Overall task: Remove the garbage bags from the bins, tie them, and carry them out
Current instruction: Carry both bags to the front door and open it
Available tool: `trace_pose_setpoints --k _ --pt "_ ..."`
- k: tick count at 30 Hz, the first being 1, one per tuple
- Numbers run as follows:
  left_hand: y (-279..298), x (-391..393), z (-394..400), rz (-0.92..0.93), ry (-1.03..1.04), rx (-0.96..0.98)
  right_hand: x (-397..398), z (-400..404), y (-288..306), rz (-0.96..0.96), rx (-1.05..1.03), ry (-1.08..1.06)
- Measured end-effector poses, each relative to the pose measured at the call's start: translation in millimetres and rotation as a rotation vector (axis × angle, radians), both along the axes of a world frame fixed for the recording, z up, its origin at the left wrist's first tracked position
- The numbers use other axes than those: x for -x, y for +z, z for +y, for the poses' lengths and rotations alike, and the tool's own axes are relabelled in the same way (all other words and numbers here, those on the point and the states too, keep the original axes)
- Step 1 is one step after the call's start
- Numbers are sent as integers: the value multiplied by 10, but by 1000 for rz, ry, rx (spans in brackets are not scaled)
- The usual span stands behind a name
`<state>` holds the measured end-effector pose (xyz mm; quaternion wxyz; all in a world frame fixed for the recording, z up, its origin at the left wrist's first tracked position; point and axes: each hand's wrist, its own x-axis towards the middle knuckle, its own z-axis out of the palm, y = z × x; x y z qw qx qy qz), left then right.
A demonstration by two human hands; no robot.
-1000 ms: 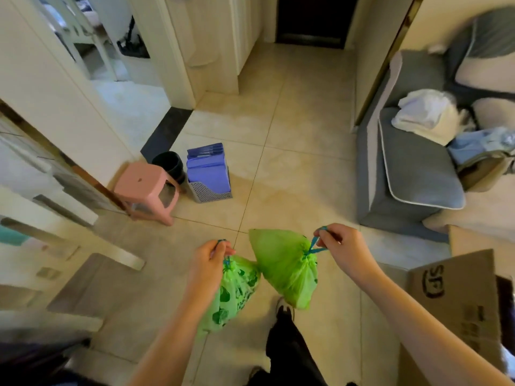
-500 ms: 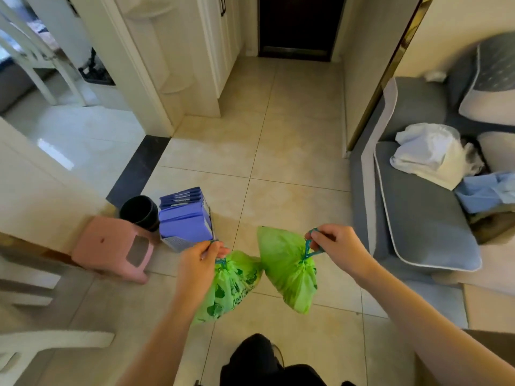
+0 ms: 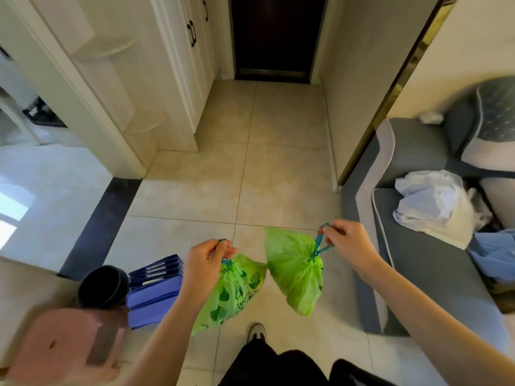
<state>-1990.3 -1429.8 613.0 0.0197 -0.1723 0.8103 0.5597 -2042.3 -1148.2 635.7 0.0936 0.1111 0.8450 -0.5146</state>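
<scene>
Left hand (image 3: 204, 261) and right hand (image 3: 348, 246) each gripping 1 green bag (image 3: 295, 271), black bin (image 3: 103, 286) left.

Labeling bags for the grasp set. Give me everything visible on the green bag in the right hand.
The plain green bag looks like thin, translucent plastic, with no print, unlike the patterned green bag in the left hand. Its mouth is gathered shut by a teal drawstring, whose loop the right hand pinches. The bag hangs in the air above the tiled floor, swung out to the left of the hand, bulging and creased. It touches only the drawstring; the two bags sit close, with contact unclear.
</scene>
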Motion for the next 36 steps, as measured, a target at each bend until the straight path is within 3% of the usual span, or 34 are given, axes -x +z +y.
trace_pose_setpoints --k 7,23,36 --pt "98 1559 -20 28 -14 -30 1420 -41 67 34 29 -71" --pt "174 4951 -48 50 151 28 4983 -44 10 62 88 -7" --pt "152 7623 -316 67 92 19 7606 -194 -99 86 67 -27"
